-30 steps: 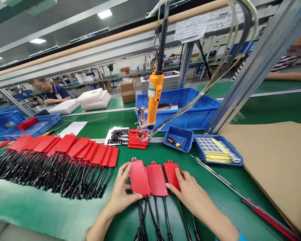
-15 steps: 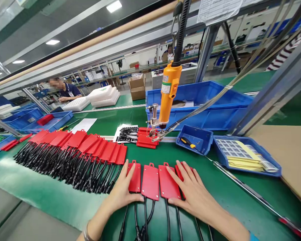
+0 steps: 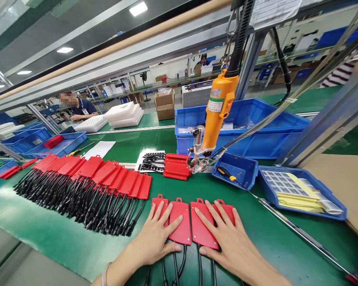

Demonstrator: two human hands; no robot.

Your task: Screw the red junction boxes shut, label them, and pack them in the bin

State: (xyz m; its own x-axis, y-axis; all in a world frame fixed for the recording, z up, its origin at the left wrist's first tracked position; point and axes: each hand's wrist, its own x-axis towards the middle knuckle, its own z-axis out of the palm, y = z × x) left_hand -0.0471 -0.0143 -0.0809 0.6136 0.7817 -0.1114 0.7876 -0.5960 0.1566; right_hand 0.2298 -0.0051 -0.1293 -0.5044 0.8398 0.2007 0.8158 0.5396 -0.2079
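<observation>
Several red plates with black cables lie side by side on the green table, nearest me. My left hand [image 3: 155, 238] rests with spread fingers over the leftmost plate [image 3: 160, 203] and the edge of the second red plate [image 3: 180, 226]. Fingers apart, my right hand [image 3: 226, 234] lies over the third red plate [image 3: 200, 228] and the rightmost plate [image 3: 230, 210]. Both thumbs are near the plates' lower edges, where the cables come out. Neither hand is closed round a plate.
A long row of red plates [image 3: 91, 166] with black cables [image 3: 107, 210] spans the left. An orange electric screwdriver [image 3: 217, 107] hangs beside stacked red parts [image 3: 176, 170]. Blue bins [image 3: 241, 137] stand behind; a metal rod [image 3: 298, 228] lies right. A person [image 3: 80, 107] sits far left.
My left hand has moved right, onto the leftmost and second plates; its fingers now lie across them. My right hand has shifted slightly. The hanging screwdriver appears farther right.
</observation>
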